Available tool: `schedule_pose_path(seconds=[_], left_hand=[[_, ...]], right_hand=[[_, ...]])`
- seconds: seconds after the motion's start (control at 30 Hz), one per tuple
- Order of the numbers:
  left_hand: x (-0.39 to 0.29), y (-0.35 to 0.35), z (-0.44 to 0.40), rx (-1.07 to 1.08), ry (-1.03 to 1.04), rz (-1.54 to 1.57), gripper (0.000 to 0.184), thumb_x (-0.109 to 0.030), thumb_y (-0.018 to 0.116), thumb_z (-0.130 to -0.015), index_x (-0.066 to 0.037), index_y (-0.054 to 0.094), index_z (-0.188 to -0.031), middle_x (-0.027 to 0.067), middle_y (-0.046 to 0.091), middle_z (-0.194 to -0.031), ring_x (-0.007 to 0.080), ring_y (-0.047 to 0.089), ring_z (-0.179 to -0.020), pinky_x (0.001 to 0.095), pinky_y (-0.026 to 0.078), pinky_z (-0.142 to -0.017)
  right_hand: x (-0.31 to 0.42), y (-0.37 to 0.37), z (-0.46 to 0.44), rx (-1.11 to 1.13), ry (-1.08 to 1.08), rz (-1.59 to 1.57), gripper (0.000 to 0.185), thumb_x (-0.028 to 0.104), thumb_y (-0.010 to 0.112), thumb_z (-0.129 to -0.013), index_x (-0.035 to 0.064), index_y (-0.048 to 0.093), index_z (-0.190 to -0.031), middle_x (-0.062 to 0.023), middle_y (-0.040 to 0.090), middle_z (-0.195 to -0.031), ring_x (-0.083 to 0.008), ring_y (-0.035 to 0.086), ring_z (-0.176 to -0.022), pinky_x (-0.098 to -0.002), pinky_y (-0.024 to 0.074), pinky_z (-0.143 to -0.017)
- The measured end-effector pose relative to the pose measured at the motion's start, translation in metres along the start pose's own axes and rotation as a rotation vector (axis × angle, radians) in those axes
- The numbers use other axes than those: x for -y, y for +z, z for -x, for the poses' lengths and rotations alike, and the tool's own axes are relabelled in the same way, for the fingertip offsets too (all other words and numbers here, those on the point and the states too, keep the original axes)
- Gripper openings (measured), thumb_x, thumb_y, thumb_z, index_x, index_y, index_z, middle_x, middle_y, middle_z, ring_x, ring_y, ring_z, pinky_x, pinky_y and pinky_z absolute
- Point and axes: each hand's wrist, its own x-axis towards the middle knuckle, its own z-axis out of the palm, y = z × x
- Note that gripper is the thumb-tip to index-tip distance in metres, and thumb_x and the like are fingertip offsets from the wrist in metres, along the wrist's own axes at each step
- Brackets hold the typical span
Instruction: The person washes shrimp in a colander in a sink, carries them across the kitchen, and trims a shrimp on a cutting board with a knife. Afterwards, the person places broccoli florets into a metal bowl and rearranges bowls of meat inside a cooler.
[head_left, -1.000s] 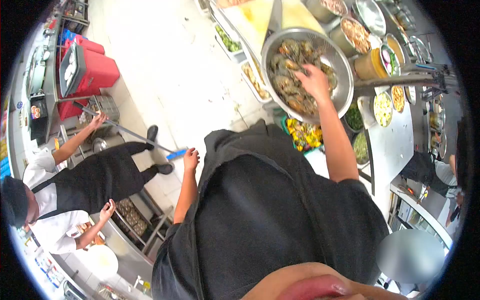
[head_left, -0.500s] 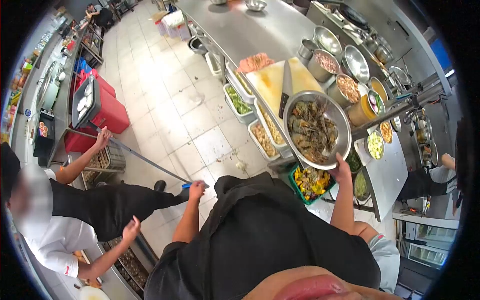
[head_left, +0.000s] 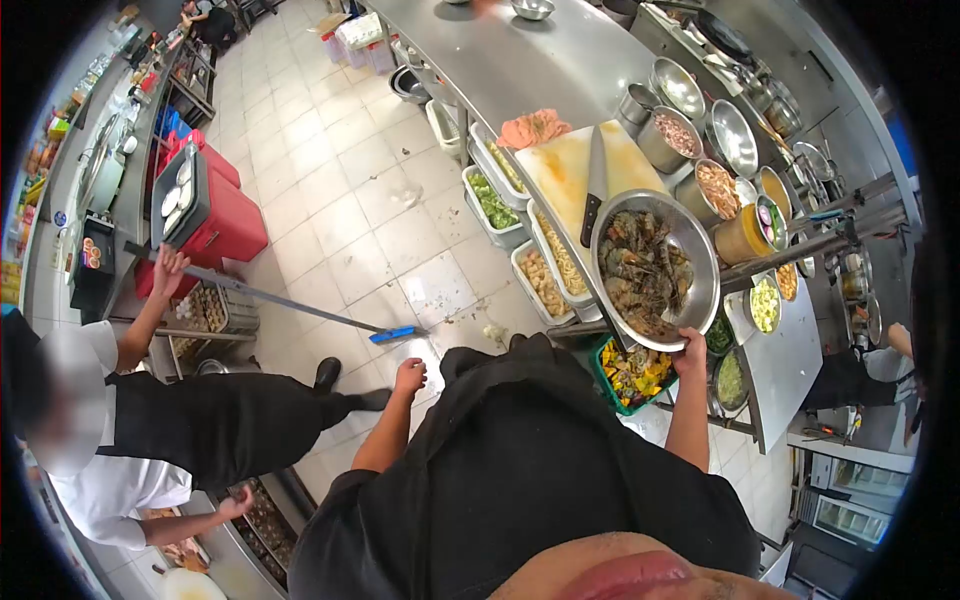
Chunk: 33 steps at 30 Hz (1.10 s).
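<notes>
My right hand grips the near rim of a wide steel bowl, thumb over the edge. Raw shrimp with dark shells are heaped in the bowl, which is tilted toward me at the counter's edge. Beyond it, a knife with a black handle lies on a yellowed white cutting board. My left hand hangs over the floor at my side, fingers curled, with nothing visible in it. Below the bowl sits a green crate of yellow and dark scraps.
At left a co-worker in a dark apron holds a broom, its blue head near my left hand. Food tubs line the counter's lower side. Steel pots stand along the back. A red bin stands across the aisle.
The broom head has moved away from beside my left hand and now shows fully on the floor. The co-worker's lower hand has dropped. My right hand still grips the bowl.
</notes>
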Motion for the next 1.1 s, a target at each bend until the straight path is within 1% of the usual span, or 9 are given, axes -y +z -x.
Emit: schedule_pose_path(seconds=[0.03, 0.1, 0.2, 0.33, 0.5, 0.57, 0.67, 0.9, 1.1], left_hand=[[-0.003, 0.001, -0.013, -0.014, 0.003, -0.041, 0.029, -0.014, 0.059, -0.083, -0.002, 0.059, -0.11, 0.0084, 0.062, -0.079, 0.0159, 0.059, -0.061, 0.0302, 0.048, -0.05], [0.015, -0.006, -0.034, 0.042, 0.093, -0.073, 0.025, -0.014, 0.059, -0.083, -0.002, 0.061, -0.105, 0.0075, 0.061, -0.076, 0.0157, 0.058, -0.059, 0.0297, 0.047, -0.048], [-0.047, -0.019, -0.005, -0.071, 0.087, 0.046, 0.028, -0.014, 0.058, -0.084, -0.002, 0.057, -0.109, 0.0064, 0.06, -0.076, 0.0148, 0.056, -0.057, 0.0269, 0.044, -0.046], [-0.04, -0.033, -0.005, -0.138, 0.012, 0.073, 0.033, -0.016, 0.057, -0.088, -0.001, 0.054, -0.117, 0.0076, 0.061, -0.084, 0.0155, 0.058, -0.063, 0.0279, 0.046, -0.051], [-0.013, -0.034, 0.031, -0.175, -0.043, -0.003, 0.032, -0.018, 0.057, -0.09, -0.001, 0.055, -0.116, 0.0084, 0.062, -0.087, 0.0161, 0.057, -0.064, 0.0307, 0.047, -0.052], [0.013, -0.045, -0.031, -0.114, 0.115, -0.191, 0.03, -0.019, 0.057, -0.09, -0.002, 0.056, -0.115, 0.0074, 0.062, -0.085, 0.0157, 0.058, -0.065, 0.0305, 0.048, -0.054], [-0.049, -0.014, 0.023, -0.149, 0.034, -0.115, 0.036, -0.018, 0.059, -0.087, -0.002, 0.056, -0.119, 0.0067, 0.063, -0.085, 0.0145, 0.058, -0.065, 0.028, 0.048, -0.054], [-0.055, -0.012, 0.003, -0.144, 0.077, -0.215, 0.036, -0.017, 0.061, -0.084, -0.002, 0.059, -0.117, 0.0142, 0.064, -0.095, 0.019, 0.062, -0.075, 0.031, 0.052, -0.06], [-0.009, -0.035, 0.017, -0.185, 0.1, -0.173, 0.037, -0.016, 0.061, -0.085, 0.001, 0.058, -0.118, 0.0107, 0.065, -0.086, 0.0153, 0.06, -0.063, 0.0287, 0.048, -0.051]], right_hand=[[-0.002, -0.001, -0.004, 0.02, -0.022, -0.004, 0.038, 0.007, 0.054, -0.079, -0.0054, 0.047, -0.115, -0.0158, 0.058, -0.103, -0.0317, 0.061, -0.095, -0.0462, 0.0527, -0.081], [-0.003, -0.01, -0.005, 0.067, 0.026, -0.039, 0.024, 0.006, 0.055, -0.076, -0.0028, 0.055, -0.098, -0.0132, 0.061, -0.094, -0.0295, 0.063, -0.089, -0.045, 0.0528, -0.076], [-0.014, 0.006, 0.009, 0.053, -0.013, -0.072, 0.005, 0.006, 0.057, -0.075, 0.0021, 0.056, -0.078, -0.0101, 0.06, -0.083, -0.0263, 0.062, -0.081, -0.042, 0.0524, -0.073], [-0.021, 0.045, 0.026, 0.023, 0.006, -0.107, 0.002, 0.005, 0.057, -0.076, 0.0031, 0.056, -0.077, -0.0073, 0.057, -0.079, -0.0239, 0.059, -0.077, -0.0397, 0.0508, -0.075], [-0.018, 0.07, 0.012, 0.021, 0.034, -0.085, 0.006, 0.005, 0.058, -0.078, 0.0016, 0.056, -0.082, -0.0083, 0.057, -0.088, -0.0238, 0.059, -0.086, -0.0405, 0.0503, -0.081], [-0.003, 0.095, -0.006, 0.054, 0.013, -0.083, 0.007, 0.006, 0.059, -0.079, 0.0021, 0.057, -0.085, -0.008, 0.057, -0.091, -0.024, 0.057, -0.091, -0.0432, 0.0494, -0.085], [0.003, 0.148, -0.048, 0.236, -0.041, -0.147, 0.011, 0.003, 0.057, -0.081, -0.0004, 0.055, -0.092, -0.0097, 0.057, -0.093, -0.027, 0.058, -0.093, -0.0466, 0.0477, -0.089], [0.022, 0.26, -0.085, 0.455, -0.022, -0.187, 0.029, 0.005, 0.054, -0.081, -0.0074, 0.047, -0.106, -0.0203, 0.055, -0.108, -0.0361, 0.057, -0.104, -0.0517, 0.0539, -0.084], [0.014, 0.363, -0.117, 0.618, 0.052, -0.265, 0.032, 0.008, 0.051, -0.081, -0.0087, 0.043, -0.108, -0.0234, 0.055, -0.103, -0.0391, 0.061, -0.092, -0.0534, 0.0564, -0.084]])
